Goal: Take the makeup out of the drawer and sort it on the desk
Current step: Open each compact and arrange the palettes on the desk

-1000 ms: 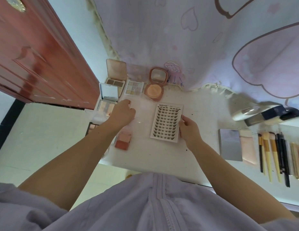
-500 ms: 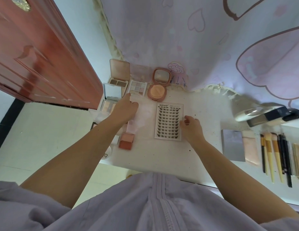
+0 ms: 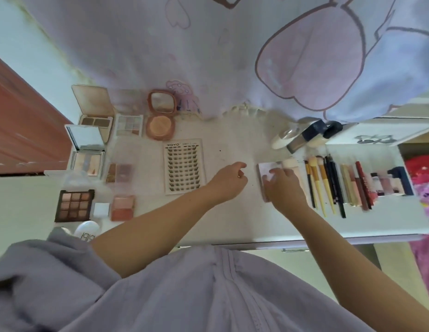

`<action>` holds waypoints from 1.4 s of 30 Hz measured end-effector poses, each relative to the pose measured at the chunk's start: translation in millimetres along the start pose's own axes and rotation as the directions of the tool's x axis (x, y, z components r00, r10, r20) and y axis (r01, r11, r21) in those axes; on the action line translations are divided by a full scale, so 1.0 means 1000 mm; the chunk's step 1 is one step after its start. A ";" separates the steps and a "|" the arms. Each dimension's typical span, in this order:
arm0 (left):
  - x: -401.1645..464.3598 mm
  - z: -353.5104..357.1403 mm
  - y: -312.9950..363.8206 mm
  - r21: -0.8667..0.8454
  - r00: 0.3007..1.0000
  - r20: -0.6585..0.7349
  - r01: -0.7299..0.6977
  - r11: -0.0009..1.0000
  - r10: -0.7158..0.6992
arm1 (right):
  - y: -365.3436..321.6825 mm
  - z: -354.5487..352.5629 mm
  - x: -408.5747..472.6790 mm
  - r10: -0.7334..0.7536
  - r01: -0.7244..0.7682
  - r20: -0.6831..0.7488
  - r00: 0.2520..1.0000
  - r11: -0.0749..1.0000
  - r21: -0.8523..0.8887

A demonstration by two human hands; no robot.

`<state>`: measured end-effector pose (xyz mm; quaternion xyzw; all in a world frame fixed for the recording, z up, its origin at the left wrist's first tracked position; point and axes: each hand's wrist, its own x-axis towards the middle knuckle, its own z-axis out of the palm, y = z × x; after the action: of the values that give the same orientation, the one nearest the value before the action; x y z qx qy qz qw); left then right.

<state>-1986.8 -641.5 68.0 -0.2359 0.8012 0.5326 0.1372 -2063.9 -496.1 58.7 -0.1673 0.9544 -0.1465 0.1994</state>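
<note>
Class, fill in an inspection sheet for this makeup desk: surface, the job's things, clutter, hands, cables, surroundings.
Surface: white desk, with small dark specks.
Job's things: open palettes at left, including a nine-pan palette and a round compact; lash card in the middle; brushes and pencils in a row at right; flat silver palette under the right hand.
Clutter: bottles lying at the back.
Hands: left hand loosely curled, holding nothing; right hand on the silver palette, grip unclear.
Cables: nothing seen.
Surroundings: printed curtain behind; red door at left.
</note>
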 end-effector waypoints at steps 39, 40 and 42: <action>-0.141 0.007 -0.052 -0.957 0.972 0.233 0.232 0.176 -0.017 | -0.045 -0.006 -0.128 -0.647 0.615 -0.025 0.762 0.712 0.340; -0.144 0.009 -0.052 -0.957 0.988 0.127 0.146 0.252 -0.089 | -0.052 -0.002 -0.130 -0.546 0.494 0.009 0.838 0.765 0.412; -0.150 0.010 -0.049 -0.927 0.986 -0.057 0.005 0.375 -0.155 | -0.063 0.004 -0.130 -0.414 0.270 0.193 0.890 0.817 0.509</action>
<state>-1833.9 -612.8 96.4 -0.3459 0.3634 0.8638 -0.0462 -1933.3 -504.4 120.2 -0.3045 0.8030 -0.3797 0.3440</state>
